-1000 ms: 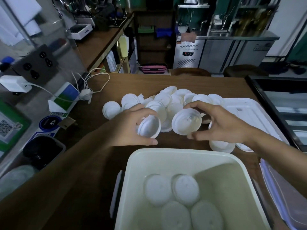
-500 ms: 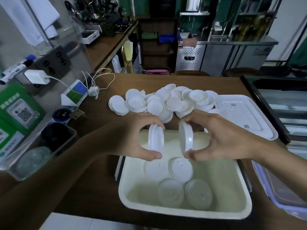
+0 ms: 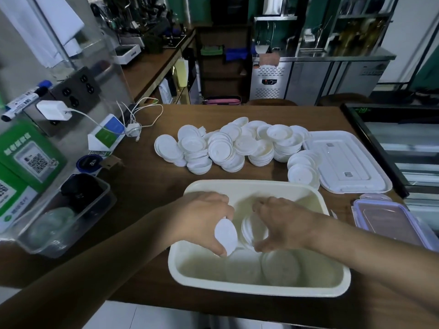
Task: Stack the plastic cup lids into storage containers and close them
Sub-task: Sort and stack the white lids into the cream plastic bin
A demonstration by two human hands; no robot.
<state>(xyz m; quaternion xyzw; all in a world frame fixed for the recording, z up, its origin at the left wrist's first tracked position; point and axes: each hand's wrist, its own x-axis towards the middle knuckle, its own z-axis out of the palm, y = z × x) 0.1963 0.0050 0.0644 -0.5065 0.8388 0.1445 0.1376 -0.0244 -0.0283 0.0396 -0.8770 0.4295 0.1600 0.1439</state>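
A cream storage container stands at the table's front edge with several white cup lids lying flat on its bottom. Both hands are lowered inside it. My left hand pinches a white lid held on edge between thumb and fingers. My right hand grips a small stack of lids, also on edge, close beside the left one. A pile of loose white lids lies on the wooden table behind the container. The container's white cover lies flat at the right.
A purple-rimmed clear box lid lies at the right edge. A clear bin with dark items stands at the left, next to green QR signs, a charger and cables. A dark glass case borders the table's right side.
Both hands carried their lids from above the pile back toward me and down into the container, turning them on edge. The view pulled back and shows more of the table.
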